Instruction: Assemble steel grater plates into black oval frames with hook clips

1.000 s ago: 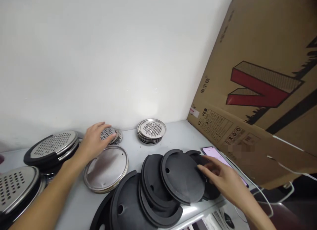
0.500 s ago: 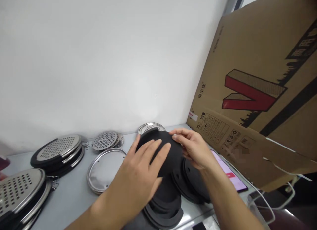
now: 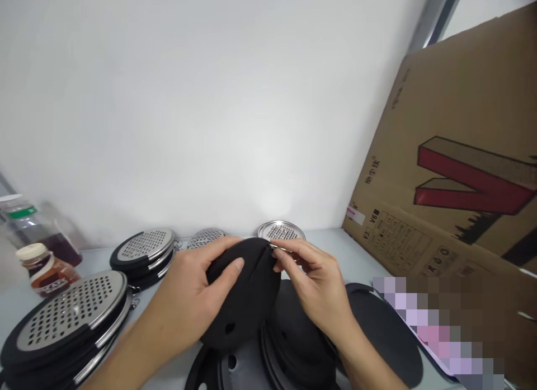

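Observation:
My left hand (image 3: 195, 289) grips a black round cover (image 3: 247, 306), thumb on its near face and fingers behind it. The cover is tilted up and has a slit near its top and a small hole low down. At its upper right edge my right hand (image 3: 316, 281) pinches a small shiny metal piece (image 3: 282, 248); its full shape is hidden by the fingers. Below both hands lie more black round covers (image 3: 300, 345), partly stacked. A flat black disc (image 3: 384, 328) lies to the right of my right forearm.
Stacks of black-rimmed perforated metal discs stand at the left, one near (image 3: 69, 311) and one farther back (image 3: 145, 251). By the wall lies a round metal grater disc (image 3: 281, 231). Two bottles (image 3: 48, 269) stand far left. A large cardboard box (image 3: 461, 121) leans at the right.
The view has swung left, bringing the bottles in. My left hand has turned the cover more upright, thumb now in front. A metal piece now shows in my right fingers at its edge.

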`<state>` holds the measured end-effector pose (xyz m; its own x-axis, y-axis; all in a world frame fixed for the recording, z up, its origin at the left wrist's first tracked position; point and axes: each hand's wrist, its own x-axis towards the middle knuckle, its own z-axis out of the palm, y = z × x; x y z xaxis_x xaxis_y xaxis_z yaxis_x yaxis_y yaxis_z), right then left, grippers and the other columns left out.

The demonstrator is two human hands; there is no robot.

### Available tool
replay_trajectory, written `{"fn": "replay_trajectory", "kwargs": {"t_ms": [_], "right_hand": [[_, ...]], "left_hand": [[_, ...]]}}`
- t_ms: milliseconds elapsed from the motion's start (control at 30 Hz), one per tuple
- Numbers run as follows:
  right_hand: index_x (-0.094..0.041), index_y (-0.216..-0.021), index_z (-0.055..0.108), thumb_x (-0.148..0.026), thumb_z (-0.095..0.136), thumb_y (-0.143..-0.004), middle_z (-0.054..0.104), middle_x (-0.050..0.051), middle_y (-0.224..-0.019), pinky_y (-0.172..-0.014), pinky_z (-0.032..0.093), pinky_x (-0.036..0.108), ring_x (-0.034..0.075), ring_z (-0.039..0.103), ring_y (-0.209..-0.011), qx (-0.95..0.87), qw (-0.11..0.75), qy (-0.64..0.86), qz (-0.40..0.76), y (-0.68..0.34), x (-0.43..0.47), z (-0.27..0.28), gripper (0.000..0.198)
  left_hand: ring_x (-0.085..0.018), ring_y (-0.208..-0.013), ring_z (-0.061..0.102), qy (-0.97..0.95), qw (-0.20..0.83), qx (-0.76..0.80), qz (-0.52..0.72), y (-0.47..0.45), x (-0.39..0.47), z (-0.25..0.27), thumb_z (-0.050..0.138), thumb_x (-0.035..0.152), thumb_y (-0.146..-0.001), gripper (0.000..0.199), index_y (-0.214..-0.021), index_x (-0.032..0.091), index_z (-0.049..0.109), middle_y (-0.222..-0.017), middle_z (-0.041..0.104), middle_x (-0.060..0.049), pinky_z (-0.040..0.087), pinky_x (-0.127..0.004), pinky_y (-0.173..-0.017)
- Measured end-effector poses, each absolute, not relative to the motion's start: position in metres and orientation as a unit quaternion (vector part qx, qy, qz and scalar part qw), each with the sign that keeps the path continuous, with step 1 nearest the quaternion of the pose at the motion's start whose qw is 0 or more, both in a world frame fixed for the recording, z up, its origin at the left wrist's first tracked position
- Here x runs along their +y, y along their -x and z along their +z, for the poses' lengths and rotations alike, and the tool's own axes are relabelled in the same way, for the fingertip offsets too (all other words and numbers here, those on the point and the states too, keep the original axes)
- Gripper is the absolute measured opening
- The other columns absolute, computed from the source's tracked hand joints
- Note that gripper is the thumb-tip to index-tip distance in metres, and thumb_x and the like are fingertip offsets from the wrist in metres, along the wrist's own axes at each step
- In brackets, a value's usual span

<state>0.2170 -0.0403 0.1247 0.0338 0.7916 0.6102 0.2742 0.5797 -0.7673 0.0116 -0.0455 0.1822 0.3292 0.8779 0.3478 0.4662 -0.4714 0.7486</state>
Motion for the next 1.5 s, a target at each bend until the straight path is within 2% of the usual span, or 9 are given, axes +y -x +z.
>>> {"fn": "replay_trajectory", "kwargs": {"t_ms": [167,300,433,733,1033,1167,1333,1400,1500], "right_hand": [[-0.026,-0.11,0.074,-0.029,0.062,-0.092,0.066,0.003,-0.085,-0.063,0.05,0.027,0.014,0.06,-0.069,-0.684,0.536,0.392,0.302,-0.223,-0.032,0.128,0.021],[-0.026,-0.113,0.073,-0.024,0.057,-0.095,0.069,0.005,-0.091,-0.073,0.051,0.03,0.017,0.064,-0.081,-0.764,0.472,0.346,0.271,-0.215,-0.028,0.118,0.024],[-0.026,-0.123,0.068,-0.02,0.051,-0.097,0.07,0.006,-0.095,-0.074,0.051,0.03,0.018,0.065,-0.083,-0.815,0.412,0.344,0.218,-0.204,-0.035,0.106,0.031],[-0.019,-0.126,0.063,-0.015,0.048,-0.097,0.072,0.012,-0.103,-0.079,0.058,0.035,0.022,0.07,-0.088,-0.833,0.381,0.389,0.097,-0.195,-0.047,0.086,0.034],[-0.01,-0.122,0.064,-0.007,0.045,-0.095,0.075,0.015,-0.099,-0.074,0.062,0.034,0.024,0.074,-0.085,-0.802,0.446,0.398,0.016,-0.184,-0.054,0.083,0.034],[-0.019,-0.119,0.069,-0.013,0.05,-0.095,0.076,0.009,-0.102,-0.077,0.06,0.031,0.022,0.074,-0.088,-0.761,0.491,0.415,0.09,-0.181,-0.054,0.086,0.031],[-0.025,-0.105,0.076,-0.034,0.056,-0.096,0.077,0.002,-0.099,-0.083,0.056,0.029,0.022,0.072,-0.093,-0.641,0.522,0.457,0.328,-0.18,-0.053,0.095,0.024],[-0.022,-0.095,0.077,-0.042,0.052,-0.096,0.076,0.001,-0.09,-0.076,0.056,0.028,0.022,0.071,-0.088,-0.604,0.514,0.459,0.4,-0.179,-0.053,0.097,0.032],[-0.018,-0.085,0.076,-0.046,0.051,-0.095,0.072,0.001,-0.079,-0.067,0.052,0.026,0.021,0.066,-0.078,-0.598,0.514,0.462,0.405,-0.179,-0.055,0.096,0.039]], "left_hand": [[-0.021,-0.088,0.071,-0.633,0.561,0.419,0.329,0.012,-0.033,0.168,0.064,0.043,-0.089,0.034,-0.12,0.028,0.065,-0.103,0.074,-0.001,0.055,-0.027,-0.074],[-0.018,-0.081,0.069,-0.556,0.649,0.403,0.327,0.031,-0.022,0.139,0.068,0.038,-0.086,0.026,-0.106,0.021,0.067,-0.093,0.073,-0.003,0.052,-0.025,-0.073],[-0.017,-0.076,0.067,-0.552,0.662,0.397,0.314,0.046,-0.023,0.122,0.067,0.038,-0.087,0.023,-0.099,0.018,0.066,-0.087,0.071,-0.003,0.051,-0.027,-0.073],[-0.023,-0.094,0.07,-0.567,0.644,0.406,0.315,0.052,-0.023,0.114,0.067,0.036,-0.088,0.032,-0.116,0.023,0.07,-0.102,0.075,-0.005,0.054,-0.031,-0.084],[-0.026,-0.109,0.067,-0.594,0.615,0.408,0.319,0.051,-0.025,0.109,0.064,0.036,-0.091,0.034,-0.123,0.025,0.068,-0.119,0.071,-0.005,0.054,-0.034,-0.094],[-0.025,-0.106,0.068,-0.57,0.639,0.401,0.325,0.042,-0.027,0.113,0.065,0.034,-0.09,0.034,-0.123,0.025,0.067,-0.117,0.072,-0.005,0.055,-0.032,-0.09],[-0.026,-0.093,0.072,-0.533,0.635,0.404,0.386,0.034,-0.033,0.116,0.068,0.035,-0.087,0.039,-0.124,0.021,0.068,-0.104,0.076,-0.007,0.058,-0.033,-0.085],[-0.027,-0.102,0.07,-0.561,0.597,0.412,0.4,0.035,-0.035,0.114,0.067,0.036,-0.088,0.039,-0.124,0.023,0.067,-0.108,0.076,-0.006,0.057,-0.033,-0.089],[-0.027,-0.114,0.064,-0.606,0.547,0.423,0.394,0.038,-0.036,0.113,0.065,0.037,-0.09,0.037,-0.125,0.026,0.067,-0.117,0.073,-0.003,0.053,-0.032,-0.095]]}}
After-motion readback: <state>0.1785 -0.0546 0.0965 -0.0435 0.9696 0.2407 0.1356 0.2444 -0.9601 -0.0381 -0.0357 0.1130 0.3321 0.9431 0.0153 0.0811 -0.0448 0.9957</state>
